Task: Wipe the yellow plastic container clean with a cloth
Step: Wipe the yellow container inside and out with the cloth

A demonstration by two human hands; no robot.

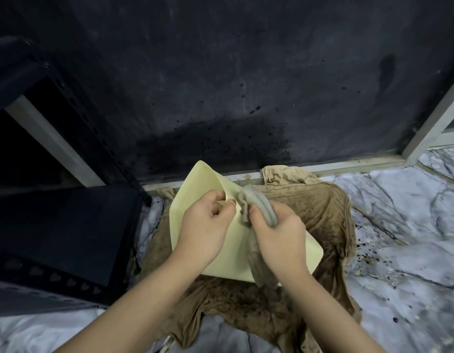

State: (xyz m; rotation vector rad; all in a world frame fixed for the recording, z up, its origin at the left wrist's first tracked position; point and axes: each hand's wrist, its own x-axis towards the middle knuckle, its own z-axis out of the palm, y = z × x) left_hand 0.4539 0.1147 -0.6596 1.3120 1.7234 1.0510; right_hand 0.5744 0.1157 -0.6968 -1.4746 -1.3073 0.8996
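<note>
Here the right hand (279,235) has its grip clenched round a bunched grey cloth (261,207), the wad pushed against a ridge of the yellow container (213,238), probably because a tight ball of fabric presses harder into a crease than a flat sheet would. The left hand (205,225) pinches the container's folded edge between thumb and fingers, seemingly to steady the plastic so it does not slide away under the rubbing. The container is held tilted toward the person, its far corner pointing at the dark wall (221,72), likely so the wiped face is in plain sight. It sits over a stained brown rag (310,225) spread on the marbled floor (399,225), by the wall's base, perhaps to catch the dirt. A dark rack (55,225) stands at the floor's left edge.
</note>
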